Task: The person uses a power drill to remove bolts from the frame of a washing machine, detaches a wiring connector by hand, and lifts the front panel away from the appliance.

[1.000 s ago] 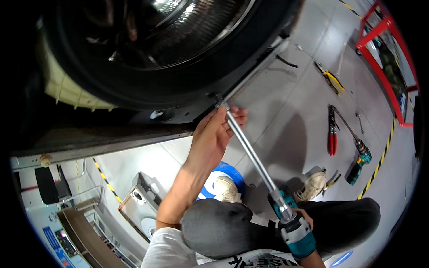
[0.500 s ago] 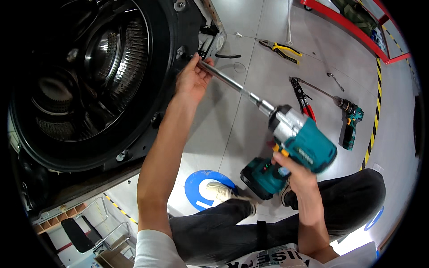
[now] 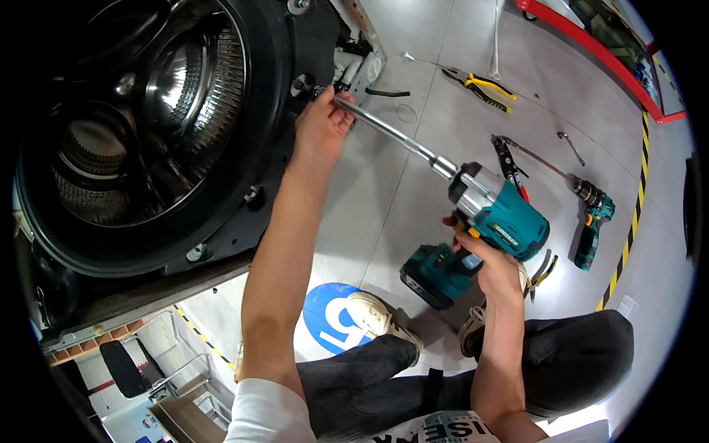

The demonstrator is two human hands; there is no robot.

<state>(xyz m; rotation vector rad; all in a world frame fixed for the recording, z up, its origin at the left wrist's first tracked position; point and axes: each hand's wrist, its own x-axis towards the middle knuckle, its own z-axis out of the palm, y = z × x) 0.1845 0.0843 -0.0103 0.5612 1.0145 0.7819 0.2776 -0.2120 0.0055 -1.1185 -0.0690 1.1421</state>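
A teal and black cordless impact wrench (image 3: 504, 221) is in my right hand (image 3: 496, 267), whose fingers wrap round its grip. Its long silver socket extension (image 3: 395, 136) points up and left toward a washing machine's black tub front (image 3: 275, 166). My left hand (image 3: 319, 129) is closed round the far end of the extension, close to the tub's right edge. Fingers hide most of the tip, and I cannot tell whether it sits on a bolt (image 3: 317, 91) there. Inside the tub's round opening shows the shiny metal drum (image 3: 210, 96).
On the grey floor lie yellow-handled pliers (image 3: 480, 87), red-handled pliers (image 3: 509, 162), a smaller teal drill (image 3: 593, 214), a short metal tool (image 3: 572, 148) and a black strip (image 3: 388, 93). A red-framed cart (image 3: 591, 48) stands at the far right. A blue floor disc (image 3: 319, 314) lies by my shoe.
The impact wrench has tilted and shifted slightly, its body moving a little up and left. My left hand stays at the extension's end. My view has shifted, showing another tool behind my right hand.
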